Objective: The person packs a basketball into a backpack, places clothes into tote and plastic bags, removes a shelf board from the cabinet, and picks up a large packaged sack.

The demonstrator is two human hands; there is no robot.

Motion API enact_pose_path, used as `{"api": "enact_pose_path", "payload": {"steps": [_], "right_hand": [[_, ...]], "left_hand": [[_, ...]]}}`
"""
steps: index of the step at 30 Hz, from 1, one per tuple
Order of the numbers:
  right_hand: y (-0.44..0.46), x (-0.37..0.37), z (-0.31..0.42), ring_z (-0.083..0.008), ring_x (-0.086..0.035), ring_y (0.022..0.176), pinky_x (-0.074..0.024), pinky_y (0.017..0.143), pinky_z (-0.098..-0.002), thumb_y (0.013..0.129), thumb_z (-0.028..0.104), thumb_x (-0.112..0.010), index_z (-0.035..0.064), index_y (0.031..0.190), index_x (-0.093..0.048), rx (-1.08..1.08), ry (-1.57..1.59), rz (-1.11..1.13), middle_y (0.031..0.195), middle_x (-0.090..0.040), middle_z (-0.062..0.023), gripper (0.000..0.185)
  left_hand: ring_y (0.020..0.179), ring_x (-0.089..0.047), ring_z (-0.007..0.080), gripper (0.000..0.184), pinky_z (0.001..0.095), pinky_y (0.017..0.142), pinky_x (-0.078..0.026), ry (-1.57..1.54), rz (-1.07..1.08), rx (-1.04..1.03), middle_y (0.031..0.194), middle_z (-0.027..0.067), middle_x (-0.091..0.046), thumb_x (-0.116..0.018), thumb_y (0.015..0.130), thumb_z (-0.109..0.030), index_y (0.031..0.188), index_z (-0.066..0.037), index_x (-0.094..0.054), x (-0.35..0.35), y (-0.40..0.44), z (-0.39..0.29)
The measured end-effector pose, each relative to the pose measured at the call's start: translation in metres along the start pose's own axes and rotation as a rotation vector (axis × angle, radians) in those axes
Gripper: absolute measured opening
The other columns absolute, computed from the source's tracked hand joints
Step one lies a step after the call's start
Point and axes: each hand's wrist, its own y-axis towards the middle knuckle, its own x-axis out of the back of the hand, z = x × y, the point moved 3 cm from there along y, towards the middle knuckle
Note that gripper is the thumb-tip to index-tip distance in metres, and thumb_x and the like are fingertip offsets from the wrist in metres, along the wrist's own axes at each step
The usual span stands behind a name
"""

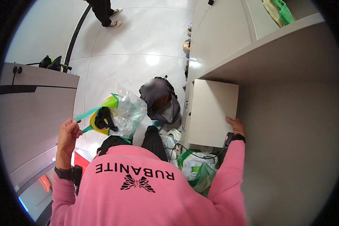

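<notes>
The left hand was closed on the teal straps of a yellow-and-green bag, the fingers curled round them. The bag was in front of the body, to the right of that hand, its mouth spread around a dark item. Clear plastic bulged at its right side; whether it was part of the bag could not be told.

The right hand lay at the right edge of a white box, fingers touching it; whether they gripped or only rested there could not be told. A dark band circled that wrist.

Beyond the bag, a dark backpack sat on the pale floor, between the clear plastic and the box. Nearer the body, a black cable crossed above a green-and-white package.

Farther out, a grey cabinet stood at the left, a green cloth lay at upper right, and another person's legs showed at the top.
</notes>
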Motion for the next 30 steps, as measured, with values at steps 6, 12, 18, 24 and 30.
{"api": "enact_pose_path", "payload": {"steps": [6,12,18,24,30], "right_hand": [[-0.024,-0.032,0.005,-0.0231,-0.059,0.083,-0.0461,0.077,-0.0328,0.06,0.024,-0.079,-0.0035,0.102,-0.059,0.165,-0.116,-0.035,0.094,-0.062,-0.0122,0.054],[-0.054,-0.086,-0.003,-0.0171,-0.059,0.073,-0.0471,0.069,-0.0287,0.067,0.009,-0.072,-0.0046,0.094,-0.063,0.245,-0.13,-0.034,0.087,-0.064,-0.005,0.031],[-0.129,-0.097,0.017,-0.0121,-0.059,0.063,-0.0475,0.059,-0.0285,0.066,0.016,-0.072,-0.0042,0.085,-0.065,0.365,-0.533,-0.152,0.072,-0.066,-0.0105,0.029],[-0.217,-0.115,0.034,-0.0105,-0.059,0.064,-0.0473,0.058,-0.0277,0.068,0.017,-0.072,-0.0036,0.085,-0.065,0.431,-0.613,-0.052,0.072,-0.066,-0.0087,0.028],[-0.256,-0.153,-0.023,-0.0102,-0.059,0.062,-0.0479,0.057,-0.027,0.068,0.017,-0.073,-0.0038,0.084,-0.065,0.378,-0.569,0.034,0.071,-0.066,-0.0072,0.027]], "left_hand": [[0.048,-0.034,0.008,0.016,0.0227,0.051,-0.035,-0.055,0.002,-0.057,0.056,-0.0025,-0.036,-0.05,0.087,-0.015,0.089,0.001,-0.05,0.007,0.002,0.01],[0.048,-0.034,0.0082,0.018,0.0226,0.051,-0.035,-0.078,0.0,-0.112,0.057,-0.0024,-0.036,-0.05,0.087,-0.015,0.09,0.002,-0.05,0.015,0.001,0.018],[0.049,-0.036,0.0085,0.018,0.0228,0.051,-0.036,-0.114,-0.013,-0.167,0.058,-0.002,-0.038,-0.051,0.087,-0.014,0.089,0.003,-0.05,0.017,0.002,0.025],[0.049,-0.036,0.0085,0.018,0.023,0.05,-0.034,-0.151,0.025,-0.16,0.058,-0.0017,-0.038,-0.052,0.085,-0.013,0.089,0.004,-0.051,0.031,0.02,0.043],[0.049,-0.036,0.0094,0.017,0.0233,0.051,-0.033,-0.252,0.024,-0.213,0.058,-0.0011,-0.038,-0.053,0.084,-0.012,0.088,0.004,-0.052,0.054,0.05,0.088]]}}
